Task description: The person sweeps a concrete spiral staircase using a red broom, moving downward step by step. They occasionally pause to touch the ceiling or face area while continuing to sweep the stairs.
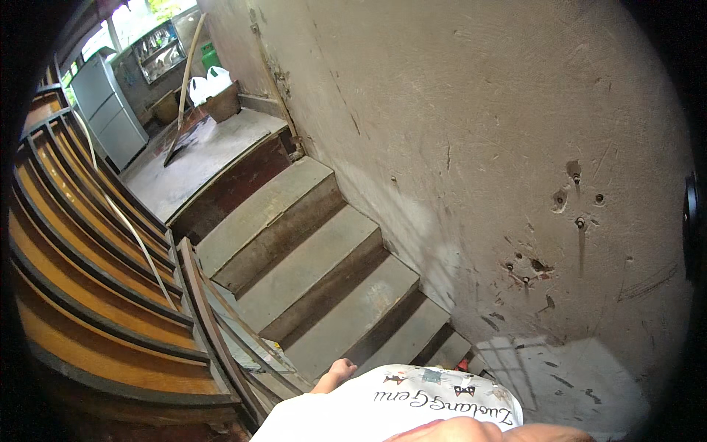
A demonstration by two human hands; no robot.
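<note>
Head view: left hand (341, 370) hangs over stairs' (353, 283) lower left edge, near wooden rail (210, 331), maybe for balance. Fingers look bent; cannot tell if grip is together or apart. White printed cloth (442, 390) right beside it, hiding lower steps, likely worn. Right hand or arm (460, 431) at bottom: cannot tell grip. Rail lines stairs' left edge, likely stops falls.
</note>
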